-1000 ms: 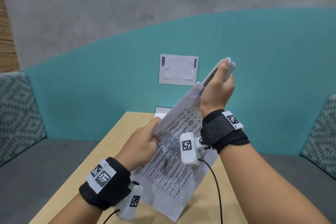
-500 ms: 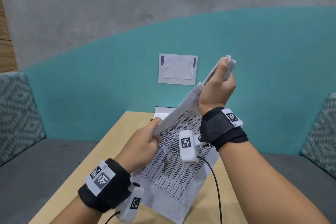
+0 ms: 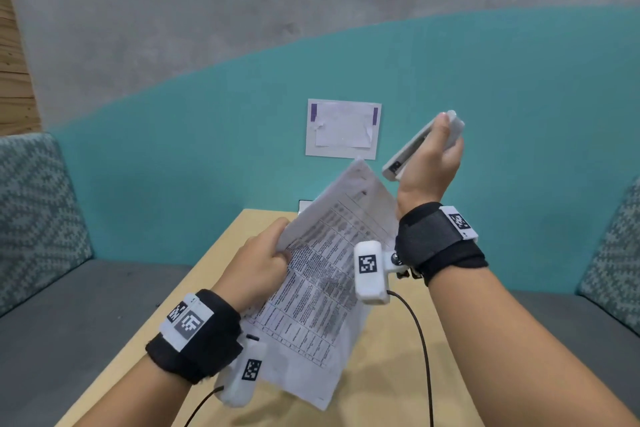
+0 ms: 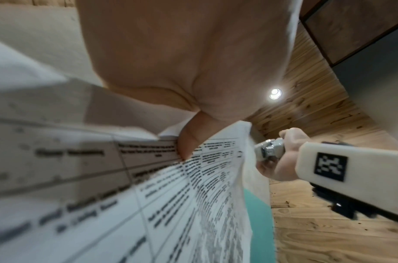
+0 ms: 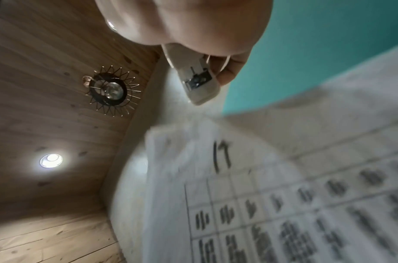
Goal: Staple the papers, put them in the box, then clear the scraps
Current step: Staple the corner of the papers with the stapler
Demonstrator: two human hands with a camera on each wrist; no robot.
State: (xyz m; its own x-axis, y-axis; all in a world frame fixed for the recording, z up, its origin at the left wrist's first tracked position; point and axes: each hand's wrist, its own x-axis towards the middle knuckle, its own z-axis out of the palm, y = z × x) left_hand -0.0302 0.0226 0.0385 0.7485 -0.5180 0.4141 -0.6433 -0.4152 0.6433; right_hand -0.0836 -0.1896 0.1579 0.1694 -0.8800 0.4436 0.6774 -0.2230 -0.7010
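Note:
My left hand (image 3: pixel 263 262) pinches the left edge of a sheaf of printed papers (image 3: pixel 322 274) and holds it tilted up above the wooden table (image 3: pixel 388 364). In the left wrist view my thumb (image 4: pixel 189 142) presses on the papers (image 4: pixel 193 204). My right hand (image 3: pixel 433 163) grips a white stapler (image 3: pixel 420 146) raised just right of the papers' top corner, its mouth apart from the sheets. The right wrist view shows the stapler (image 5: pixel 198 80) nose free above the papers (image 5: pixel 283 195), with a dark mark near their corner.
A white box edge (image 3: pixel 306 206) peeks out behind the papers at the table's far end. A paper sheet (image 3: pixel 343 130) is taped on the teal wall. Grey bench seats with patterned cushions (image 3: pixel 38 218) flank the table on both sides.
My right hand has pulled the stapler up and to the right, off the papers' top corner. The papers' corner now stands free. The left hand keeps its hold.

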